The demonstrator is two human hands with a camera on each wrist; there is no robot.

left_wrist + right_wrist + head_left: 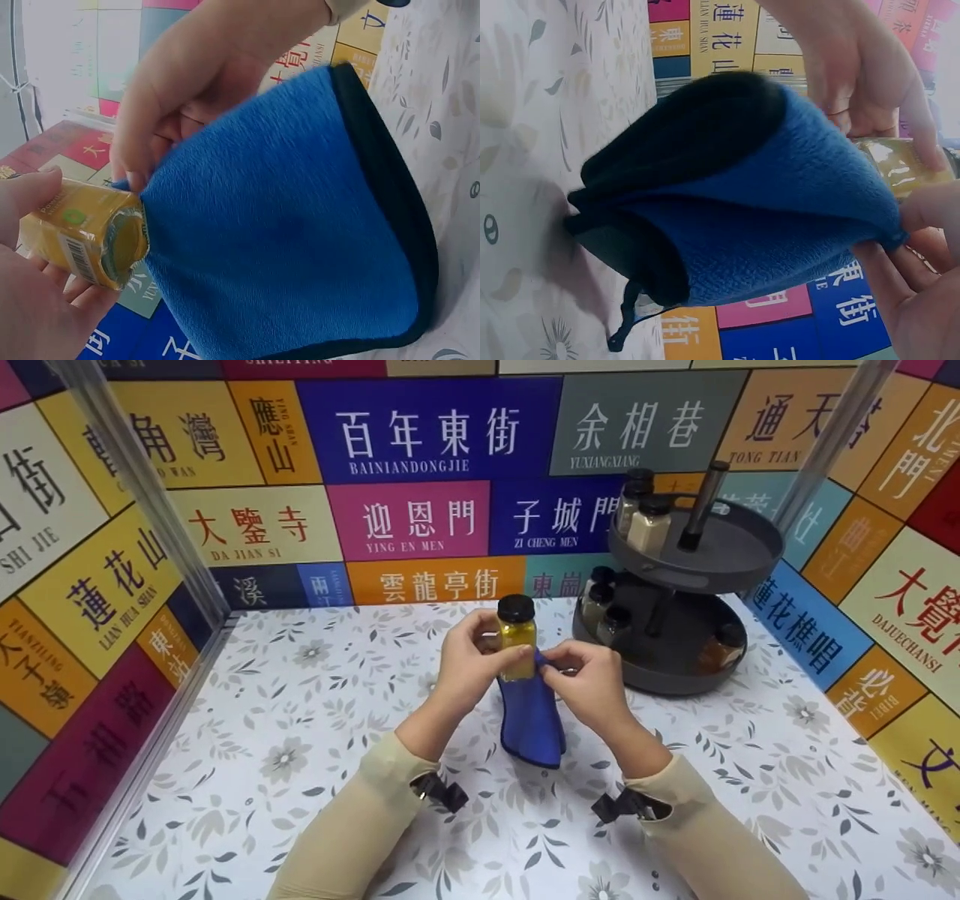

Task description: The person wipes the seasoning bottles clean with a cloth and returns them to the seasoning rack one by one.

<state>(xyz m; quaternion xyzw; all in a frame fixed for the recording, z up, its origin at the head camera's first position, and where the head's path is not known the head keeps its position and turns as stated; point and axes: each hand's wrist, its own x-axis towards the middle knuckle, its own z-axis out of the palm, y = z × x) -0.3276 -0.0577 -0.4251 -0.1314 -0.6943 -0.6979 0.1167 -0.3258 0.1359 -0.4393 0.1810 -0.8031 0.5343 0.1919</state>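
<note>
The left hand grips the jar, the right hand pinches the cloth; wiping seems underway, unfinished, though their contact is partly hidden.

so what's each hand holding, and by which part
Left hand grips the yellow jar by its sides; right hand pinches the blue cloth at its gathered top.

Six jars (visible), two hands, one cloth

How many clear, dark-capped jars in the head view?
6: one yellow jar in the left hand; two jars on the upper tier of the round dark-grey rack; two left, one right on the lower tier. Others may be hidden.
</note>
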